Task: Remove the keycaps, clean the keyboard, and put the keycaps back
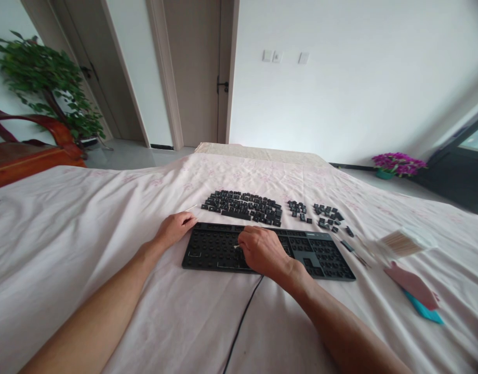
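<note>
- Over the pale pink cloth, loose black keycaps spread just beyond the keyboard, with two smaller groups, a middle group and a right group, farther along.
- To the right I see a slim dark-handled tool, a clear bag of thin sticks, and a pink item partly over a blue one.
- A black cable runs from the near edge toward the person.
- Around the room stand a leafy plant, a reddish wooden chair and purple flowers.
- The right hand and forearm block part of the keyboard from sight.
- Any marks on the keycaps, or on the panel at the keyboard's upper right, are too small to read from here.
- The black keyboard lies flat between the arms, its key plate largely bare.
- The right hand is over its middle, the grip pinching a white-tipped stick by the plate.
- The left hand is at the far left corner, fingers curled; I cannot tell whether its grip closes on anything.
</note>
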`<state>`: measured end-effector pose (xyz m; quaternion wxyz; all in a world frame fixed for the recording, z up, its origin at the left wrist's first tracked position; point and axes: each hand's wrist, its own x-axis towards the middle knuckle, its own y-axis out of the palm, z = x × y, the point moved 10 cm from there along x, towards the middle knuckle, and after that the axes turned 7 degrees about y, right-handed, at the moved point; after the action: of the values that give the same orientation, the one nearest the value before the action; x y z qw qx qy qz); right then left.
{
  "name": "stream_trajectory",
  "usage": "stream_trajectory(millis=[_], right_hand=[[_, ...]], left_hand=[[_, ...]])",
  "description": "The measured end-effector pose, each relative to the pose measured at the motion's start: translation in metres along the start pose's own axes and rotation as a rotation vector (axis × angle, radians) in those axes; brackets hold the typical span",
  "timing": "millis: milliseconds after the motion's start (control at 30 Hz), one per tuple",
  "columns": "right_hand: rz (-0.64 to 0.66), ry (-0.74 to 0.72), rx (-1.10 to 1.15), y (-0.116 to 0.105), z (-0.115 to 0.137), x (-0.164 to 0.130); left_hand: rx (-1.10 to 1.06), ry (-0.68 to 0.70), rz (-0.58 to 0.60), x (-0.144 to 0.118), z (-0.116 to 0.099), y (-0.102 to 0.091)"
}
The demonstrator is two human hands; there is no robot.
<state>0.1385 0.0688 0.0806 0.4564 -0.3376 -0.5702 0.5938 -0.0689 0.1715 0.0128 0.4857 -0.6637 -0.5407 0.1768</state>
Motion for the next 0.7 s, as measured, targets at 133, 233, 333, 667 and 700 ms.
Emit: stream_trajectory(millis=[133,233,333,667,700], right_hand=[[-0.057,0.050,0.004,-0.001,-0.006,0.002],[-0.115,0.068,0.013,-0.001,-0.007,0.005],[-0.135,0.077,0.019,0.001,-0.006,0.008],[-0.068,-0.066,-0.008,0.006,0.014,0.006],[-0.062,-0.076,-0.010,0.006,0.015,0.005]], left_hand=[[-0.001,-0.011,-0.001,0.000,0.000,-0.001],[-0.004,-0.013,-0.004,0.000,0.000,-0.001],[-0.007,-0.017,-0.004,0.000,0.000,-0.001],[0.000,-0.021,0.001,0.000,0.002,0.000],[0.002,-0.021,0.000,0.000,0.001,0.000]])
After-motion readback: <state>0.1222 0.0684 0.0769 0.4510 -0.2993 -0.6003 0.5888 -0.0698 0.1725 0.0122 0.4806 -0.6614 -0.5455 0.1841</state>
